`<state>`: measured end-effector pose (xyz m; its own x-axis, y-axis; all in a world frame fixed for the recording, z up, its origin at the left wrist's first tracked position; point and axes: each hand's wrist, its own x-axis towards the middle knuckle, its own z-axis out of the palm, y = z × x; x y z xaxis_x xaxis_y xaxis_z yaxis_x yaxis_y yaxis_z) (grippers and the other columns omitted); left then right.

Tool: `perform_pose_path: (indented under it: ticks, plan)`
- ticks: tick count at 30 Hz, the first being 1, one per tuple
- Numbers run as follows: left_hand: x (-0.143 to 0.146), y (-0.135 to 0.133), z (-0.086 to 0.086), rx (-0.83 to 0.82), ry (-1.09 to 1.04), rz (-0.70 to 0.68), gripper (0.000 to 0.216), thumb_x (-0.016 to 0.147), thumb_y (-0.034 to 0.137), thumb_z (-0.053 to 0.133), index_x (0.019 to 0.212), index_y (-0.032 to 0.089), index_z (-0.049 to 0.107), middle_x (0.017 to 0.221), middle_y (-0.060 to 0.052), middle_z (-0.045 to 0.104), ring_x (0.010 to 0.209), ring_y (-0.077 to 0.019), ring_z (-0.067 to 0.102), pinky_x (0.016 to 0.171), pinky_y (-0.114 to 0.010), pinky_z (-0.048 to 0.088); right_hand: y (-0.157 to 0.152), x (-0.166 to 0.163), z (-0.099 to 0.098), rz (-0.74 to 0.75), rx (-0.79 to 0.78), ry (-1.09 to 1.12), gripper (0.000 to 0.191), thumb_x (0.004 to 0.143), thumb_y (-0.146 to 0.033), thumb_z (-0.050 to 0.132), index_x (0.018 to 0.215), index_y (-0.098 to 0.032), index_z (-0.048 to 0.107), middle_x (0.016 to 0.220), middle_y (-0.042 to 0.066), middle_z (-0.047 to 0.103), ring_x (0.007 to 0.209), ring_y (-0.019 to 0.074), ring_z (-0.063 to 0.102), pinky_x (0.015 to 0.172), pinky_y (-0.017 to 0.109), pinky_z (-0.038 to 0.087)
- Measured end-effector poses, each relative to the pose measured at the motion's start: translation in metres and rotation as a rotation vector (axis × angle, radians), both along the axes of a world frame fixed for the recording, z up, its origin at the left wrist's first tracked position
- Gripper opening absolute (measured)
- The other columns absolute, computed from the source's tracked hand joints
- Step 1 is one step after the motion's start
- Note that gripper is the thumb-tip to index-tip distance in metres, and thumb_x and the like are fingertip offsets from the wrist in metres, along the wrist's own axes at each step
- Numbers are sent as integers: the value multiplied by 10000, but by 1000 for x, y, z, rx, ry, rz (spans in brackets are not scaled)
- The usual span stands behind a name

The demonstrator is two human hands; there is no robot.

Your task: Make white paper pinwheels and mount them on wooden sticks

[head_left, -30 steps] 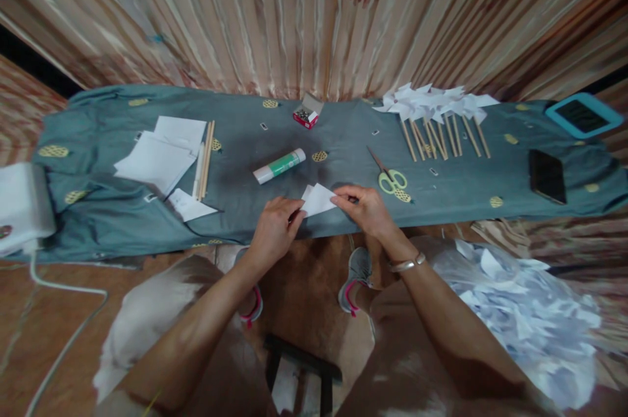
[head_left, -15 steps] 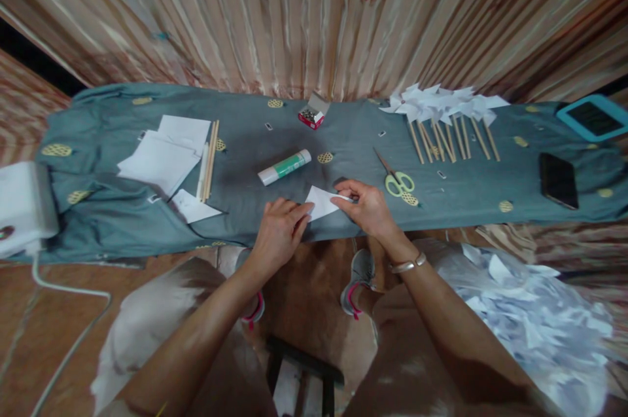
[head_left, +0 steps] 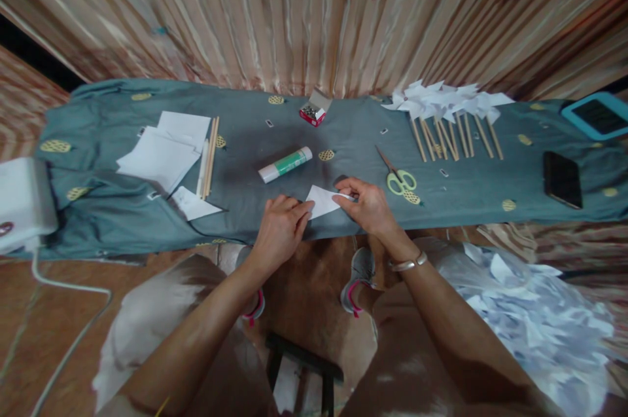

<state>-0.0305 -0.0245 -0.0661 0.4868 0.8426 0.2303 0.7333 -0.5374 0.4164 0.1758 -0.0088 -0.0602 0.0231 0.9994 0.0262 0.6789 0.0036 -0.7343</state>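
A small folded piece of white paper [head_left: 321, 199] lies on the grey-green cloth [head_left: 245, 135] near the table's front edge. My left hand [head_left: 280, 227] presses its left corner with fingers laid close together. My right hand [head_left: 369, 206] pinches the paper's right edge between thumb and fingers. A glue stick [head_left: 285, 164] lies just behind the paper, and green-handled scissors [head_left: 398, 177] rest to the right of my right hand.
White sheets [head_left: 161, 150] and wooden sticks [head_left: 209, 156] lie at the left. A red box of pins [head_left: 314, 109] stands at the back. Paper pinwheels on sticks [head_left: 449, 116] lie at the right, with a black phone [head_left: 562, 179] and a blue tablet [head_left: 596, 116]. Paper scraps [head_left: 534, 319] heap on the floor.
The view has shifted a little. My right hand's fingers have slid along the paper's right edge, and the paper now lies flatter under both hands.
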Motion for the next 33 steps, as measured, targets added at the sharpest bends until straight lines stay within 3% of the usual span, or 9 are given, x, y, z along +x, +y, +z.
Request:
perform_pose_path:
  ticks: [33]
  plan:
    - [1,4,4,7,125,-8,275,936,277,459,1073,195,683,813,-67,641,794,-228,498,692,-359,311,-2,-5,1,-3,50,-143,152,753,-214,644,903,-207,666,777,15,696,717,182,632,704,303,476]
